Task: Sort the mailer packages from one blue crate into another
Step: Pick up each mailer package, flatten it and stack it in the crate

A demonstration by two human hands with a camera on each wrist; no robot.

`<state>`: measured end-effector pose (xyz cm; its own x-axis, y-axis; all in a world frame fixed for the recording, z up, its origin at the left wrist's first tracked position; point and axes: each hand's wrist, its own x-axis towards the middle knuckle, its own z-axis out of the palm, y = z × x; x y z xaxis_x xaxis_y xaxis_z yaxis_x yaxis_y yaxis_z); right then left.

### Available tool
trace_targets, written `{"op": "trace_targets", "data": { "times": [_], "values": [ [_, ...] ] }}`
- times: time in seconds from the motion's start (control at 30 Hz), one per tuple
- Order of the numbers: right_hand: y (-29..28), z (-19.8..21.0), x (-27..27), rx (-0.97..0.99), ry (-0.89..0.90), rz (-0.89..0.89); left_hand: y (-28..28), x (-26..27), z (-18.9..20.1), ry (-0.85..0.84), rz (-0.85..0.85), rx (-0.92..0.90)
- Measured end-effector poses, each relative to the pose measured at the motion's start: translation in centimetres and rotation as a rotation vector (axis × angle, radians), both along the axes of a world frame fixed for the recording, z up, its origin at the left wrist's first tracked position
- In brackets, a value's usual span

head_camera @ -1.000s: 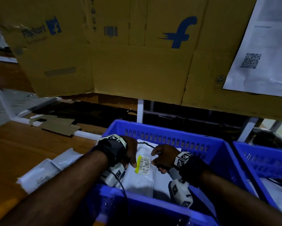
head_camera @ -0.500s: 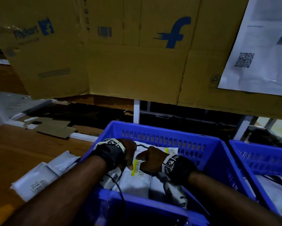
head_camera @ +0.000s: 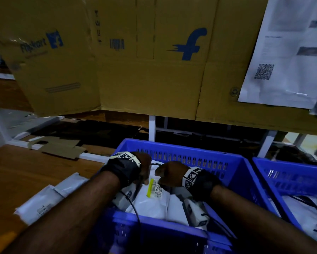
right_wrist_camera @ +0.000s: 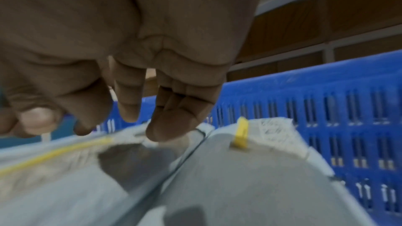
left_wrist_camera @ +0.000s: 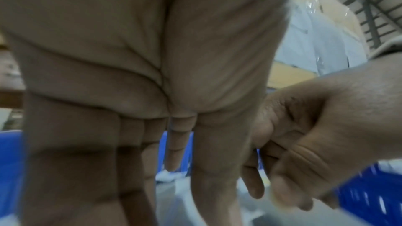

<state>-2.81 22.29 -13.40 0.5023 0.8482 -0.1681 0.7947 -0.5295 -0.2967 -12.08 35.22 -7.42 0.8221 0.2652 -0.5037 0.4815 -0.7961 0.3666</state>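
1. A white mailer point(head_camera: 150, 200) lay in the near blue crate point(head_camera: 234, 173), long side pointing away from the person.
2. Both the left hand point(head_camera: 144, 169) and right hand point(head_camera: 170, 173) hung over it; I could not tell if their fingers point(right_wrist_camera: 174, 123) held it.
3. A second crate point(head_camera: 289, 178) sat right of the first, with more mailers point(head_camera: 44, 202) on the table point(head_camera: 16, 173) to its left.
4. Behind the crate hung cardboard point(head_camera: 144, 70) reading "Flipkart".

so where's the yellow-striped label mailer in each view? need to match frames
Head: yellow-striped mailer lies low and centre, between left hand and right hand.
Left wrist: not identifiable; only blurred white below the fingers.
Right wrist: lower left, blurred, its yellow stripe running under the fingertips; a second mailer's yellow tag sits to the right.
Shared landmark: slotted blue crate wall.
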Motion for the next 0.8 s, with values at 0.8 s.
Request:
{"op": "trace_targets", "data": {
  "times": [0.8],
  "values": [
    [-29.6,11.4,8.3,0.427,-0.09,-0.488,-22.4,9.9,9.1,-0.678,-0.281,-0.022]
  ]
}}
